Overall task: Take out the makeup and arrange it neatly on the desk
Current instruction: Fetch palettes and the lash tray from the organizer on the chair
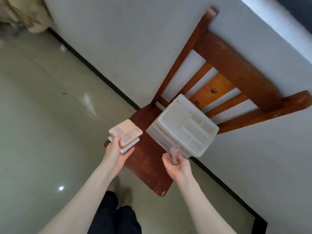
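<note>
At 9 o'clock of the white organizer [183, 125] on the wooden chair [148, 159], the left hand [116, 153] grips a stack of makeup palettes [125, 135], thumb on top, fingers curled beneath; at the organizer's 6 o'clock the right hand [177, 163], palm up and loosely cupped, holds a small clear tube [175, 153]

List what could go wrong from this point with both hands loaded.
1. The left hand holds a stack: a pink compartmented palette on flatter white cases, clamped mainly by the thumb. The top one could slide off onto the tiled floor.
2. The small clear pinkish tube lies loosely in the right hand and could roll out.
3. The white plastic drawer organiser seems to overhang the brown wooden chair seat's edge; a knock might tip it.
</note>
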Tool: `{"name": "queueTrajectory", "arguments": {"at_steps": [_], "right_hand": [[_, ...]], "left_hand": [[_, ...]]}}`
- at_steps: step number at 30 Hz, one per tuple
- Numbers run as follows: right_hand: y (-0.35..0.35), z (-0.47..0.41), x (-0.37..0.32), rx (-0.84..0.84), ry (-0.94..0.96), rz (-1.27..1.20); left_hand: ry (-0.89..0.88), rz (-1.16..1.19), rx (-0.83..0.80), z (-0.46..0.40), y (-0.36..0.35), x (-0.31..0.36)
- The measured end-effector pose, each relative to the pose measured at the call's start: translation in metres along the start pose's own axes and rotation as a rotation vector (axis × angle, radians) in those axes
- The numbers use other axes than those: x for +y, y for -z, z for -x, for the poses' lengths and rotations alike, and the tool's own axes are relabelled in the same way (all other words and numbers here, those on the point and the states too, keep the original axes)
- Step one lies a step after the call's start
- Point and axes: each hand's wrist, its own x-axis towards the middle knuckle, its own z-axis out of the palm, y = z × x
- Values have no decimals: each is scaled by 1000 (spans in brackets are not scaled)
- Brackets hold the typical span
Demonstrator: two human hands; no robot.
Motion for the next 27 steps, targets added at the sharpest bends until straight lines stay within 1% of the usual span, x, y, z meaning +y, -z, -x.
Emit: {"name": "queueTrajectory", "arguments": {"at_steps": [1,3,7,10,14,19,21,24,25,27], "right_hand": [[-4,0,0,-3,-39,-140],[-7,-10,2,-10,-54,-402],[-13,-42,9,-51,-53,-713],[-21,-66,7,-64,-27,-818],[-27,-82,0,-91,-17,-847],[-20,-76,12,-75,5,-701],[-8,-61,21,-101,-35,-569],[11,-29,37,-190,-57,-216],[14,-17,42,-214,-16,-56],[15,7,49,-288,160,411]], "left_hand": [[-15,-7,2,4,2,5],[-46,-12,2,4,5,11],[-72,25,13,-11,7,5],[-59,43,11,-19,9,-9],[-57,35,14,-25,19,-23],[-88,-22,1,-20,33,-20],[-104,-36,3,-10,39,-16],[-131,-62,-19,13,51,-10],[-148,-78,-27,23,56,-7],[-187,-104,-28,48,68,-1]]}}
